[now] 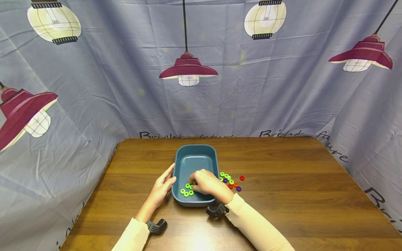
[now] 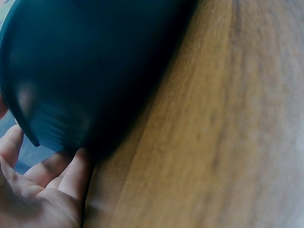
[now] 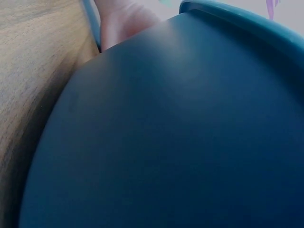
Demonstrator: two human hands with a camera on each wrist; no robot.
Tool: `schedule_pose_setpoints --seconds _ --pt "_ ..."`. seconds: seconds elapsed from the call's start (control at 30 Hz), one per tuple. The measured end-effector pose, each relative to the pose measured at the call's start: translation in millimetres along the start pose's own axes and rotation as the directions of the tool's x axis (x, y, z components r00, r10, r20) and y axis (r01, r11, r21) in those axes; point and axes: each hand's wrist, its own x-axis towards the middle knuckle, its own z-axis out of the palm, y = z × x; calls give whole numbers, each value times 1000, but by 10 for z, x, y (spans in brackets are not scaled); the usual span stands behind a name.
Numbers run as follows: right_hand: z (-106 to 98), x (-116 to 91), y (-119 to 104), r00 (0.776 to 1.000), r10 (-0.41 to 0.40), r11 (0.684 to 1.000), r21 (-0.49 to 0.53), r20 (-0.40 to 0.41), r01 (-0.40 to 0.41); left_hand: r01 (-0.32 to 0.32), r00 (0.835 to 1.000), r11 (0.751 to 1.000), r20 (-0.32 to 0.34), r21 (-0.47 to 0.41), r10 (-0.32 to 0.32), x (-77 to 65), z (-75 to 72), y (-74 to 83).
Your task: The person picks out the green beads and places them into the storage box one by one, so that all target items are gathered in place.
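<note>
A blue plastic tray (image 1: 194,204) stands on the wooden table. My left hand (image 1: 161,188) lies along its left side, fingers extended and fingertips at the outer wall. Up close in the left wrist view, the fingers (image 2: 76,175) reach under the rim by the tray's dark wall (image 2: 95,61). Over the right side, my right hand (image 1: 204,181) reaches into the tray with curled fingers, pinching a small green ring (image 1: 191,187) near the tray floor. Several more green rings (image 1: 186,194) lie just left of those fingertips. The tray's outer wall (image 3: 156,133) hides the right fingers in the right wrist view.
Right of the tray, several small rings lie loose on the table: green (image 1: 226,175), red (image 1: 242,178), orange (image 1: 236,184) and purple (image 1: 239,189). Some sit close to the tray's wall. A grey-blue curtain (image 1: 201,108) with printed lamps hangs behind the table.
</note>
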Motion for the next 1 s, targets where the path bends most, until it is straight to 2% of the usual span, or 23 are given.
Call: schedule_pose_setpoints --seconds 0.13,0.37,0.77,0.87,1.0 --pt "2 -4 6 1000 -4 1000 3 -10 4 7 1000 1000 -5 -6 -7 1 9 0" --pt "-33 -26 16 996 -41 999 -6 -76 40 4 1000 1000 8 5 -4 -1 0 -15" --pt "-262 -132 106 976 -96 993 53 -196 108 -12 1000 1000 9 18 12 -10 -14 -12" --pt "-347 -186 173 966 -94 991 69 -242 113 -16 1000 1000 8 17 15 -9 -10 -11" --pt "-450 -280 297 955 -52 992 92 -292 82 -14 1000 1000 4 17 14 -2 -2 -10"
